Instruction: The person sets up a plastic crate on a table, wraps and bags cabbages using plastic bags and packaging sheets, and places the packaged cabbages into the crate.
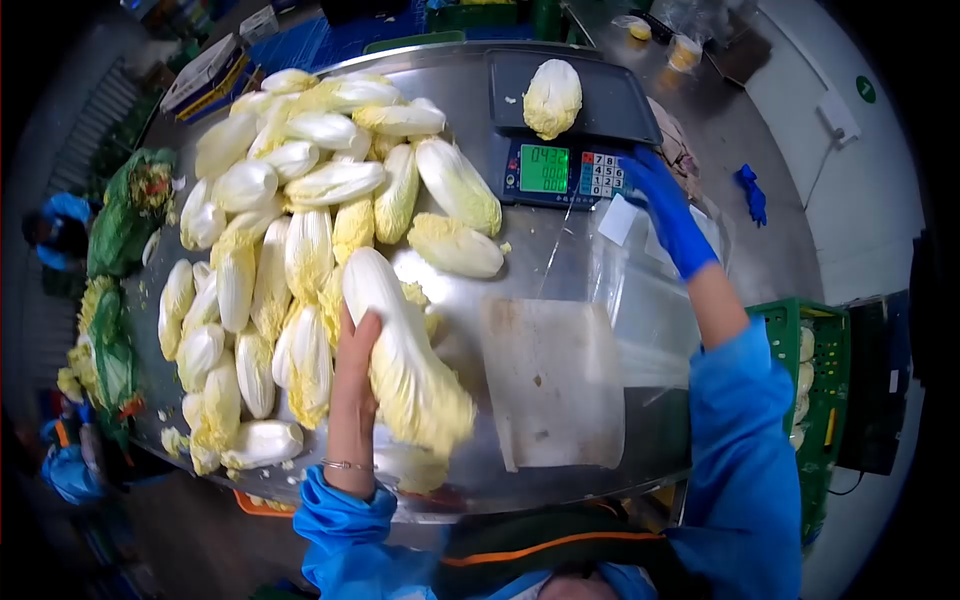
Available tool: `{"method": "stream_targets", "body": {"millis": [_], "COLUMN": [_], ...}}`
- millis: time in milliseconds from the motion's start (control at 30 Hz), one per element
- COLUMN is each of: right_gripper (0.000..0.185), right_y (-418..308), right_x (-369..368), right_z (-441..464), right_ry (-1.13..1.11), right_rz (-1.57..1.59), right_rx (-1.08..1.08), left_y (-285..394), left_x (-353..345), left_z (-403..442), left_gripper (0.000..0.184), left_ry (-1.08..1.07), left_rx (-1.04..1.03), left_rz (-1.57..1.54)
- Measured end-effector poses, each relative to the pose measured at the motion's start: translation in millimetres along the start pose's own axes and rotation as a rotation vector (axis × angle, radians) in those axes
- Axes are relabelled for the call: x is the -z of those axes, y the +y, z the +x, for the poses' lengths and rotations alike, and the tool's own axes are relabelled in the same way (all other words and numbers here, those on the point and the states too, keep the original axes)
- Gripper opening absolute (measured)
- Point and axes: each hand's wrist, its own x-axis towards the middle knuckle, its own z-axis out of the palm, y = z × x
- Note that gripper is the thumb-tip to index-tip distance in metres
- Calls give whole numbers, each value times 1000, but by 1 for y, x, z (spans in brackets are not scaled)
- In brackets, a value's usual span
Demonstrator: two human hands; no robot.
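My left hand [358, 350], bare with a bracelet at the wrist, grips a long napa cabbage [398, 340] with a white base and yellow leafy end, above the metal table. My right hand [660, 205], in a blue glove, reaches to the right end of the digital scale [548, 168], beside its keypad. Its fingers look stretched out and hold nothing I can see; whether they touch the scale is unclear. On the scale's dark platform lies a smaller napa cabbage [552, 98], and the display glows green. A large pile of napa cabbages [335, 185] covers the table's left side.
A worn translucent sheet [555, 385] lies in front of me, with clear plastic bags [645, 310] beside it. At right stand a green crate [820, 400] and a blue glove [750, 195]. Green net sacks [125, 215] and other people [70, 475] are at the left.
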Motion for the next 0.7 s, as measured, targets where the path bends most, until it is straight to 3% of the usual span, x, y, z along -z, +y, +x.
{"method": "stream_targets", "body": {"millis": [33, 67, 100, 167, 200, 300, 367, 400, 433, 467, 500, 533, 567, 633, 700], "right_gripper": [64, 73, 82, 84, 85, 81, 60, 61, 63, 57, 52, 58, 71, 90, 99], "right_y": [-3, -11, -19, 3, 15, 24, 31, 19, 23, 19, 28, 19, 36, 101, 128], "right_x": [-16, -31, -46, -87, -102, -94, -69, -47, -24, -15, 2, -2, 8, 30, 6], "right_z": [32, 55, 77, 126, 143, 159, 163, 143, 122, 87, 50, -13, -61, -155, -248], "right_ry": [-5, -50, -104, 236, 398, 16, -26, -107, -239, -209, -254, -118, -139, -145, -91], "right_rz": [-65, -127, -195, -353, -430, -204, -3, 121, 352, 496, 464, 453, 317, -232, -401], "right_rx": [31, 50, 69, 112, 130, 169, 71, -186, -191, -283, -259, -221, -129, 180, 155], "left_y": [9, 17, 11, 1, -8, -20, -14, -24, -40, -63, -88, -112, -131, -159, -188], "left_x": [-6, -10, 0, 15, 25, -1, -38, -50, -56, -58, -58, -59, -57, -46, -24], "left_z": [31, 58, 96, 145, 159, 158, 118, 90, 55, 26, -2, -28, -45, -60, -78], "left_gripper": [66, 90, 102, 109, 110, 101, 91, 88, 84, 85, 87, 87, 88, 89, 88], "left_ry": [112, 180, 301, 338, 319, 477, 352, 167, 4, -103, -212, -184, -161, -46, 2], "left_rx": [-83, -114, -260, -596, -617, -503, -951, -830, -716, -608, -500, -348, -191, -86, -60], "left_rz": [214, 346, 699, 1242, 1396, 1716, 1820, 1653, 1475, 1423, 1367, 1428, 1484, 1253, 1011]}}
